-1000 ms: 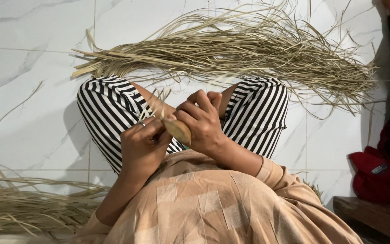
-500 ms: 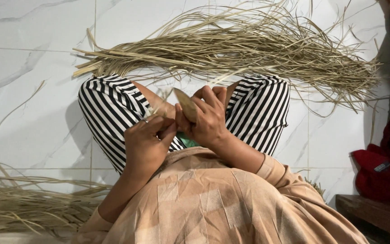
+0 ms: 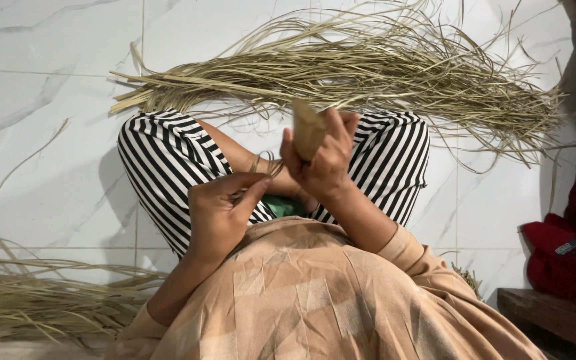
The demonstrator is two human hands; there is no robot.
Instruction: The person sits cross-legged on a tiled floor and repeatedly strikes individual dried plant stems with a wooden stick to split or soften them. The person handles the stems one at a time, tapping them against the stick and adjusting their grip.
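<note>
Pinching a thin strand (image 3: 261, 175) taut, left hand (image 3: 220, 217) sat low | right hand (image 3: 323, 160) gripped a folded strip (image 3: 308, 128), raised above it for winding | reed bundle (image 3: 361, 70) lay beyond both hands.

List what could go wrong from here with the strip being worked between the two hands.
1. The right hand lifts the flat strip piece while the left hand pinches a thin strand curling between them; a hard pull might snap or kink it.
2. The grip on the strip piece looks to be by the fingers only, so it could slip.
3. The loose fibre bundle lies just past the knees; trailing ends may snag it.
</note>
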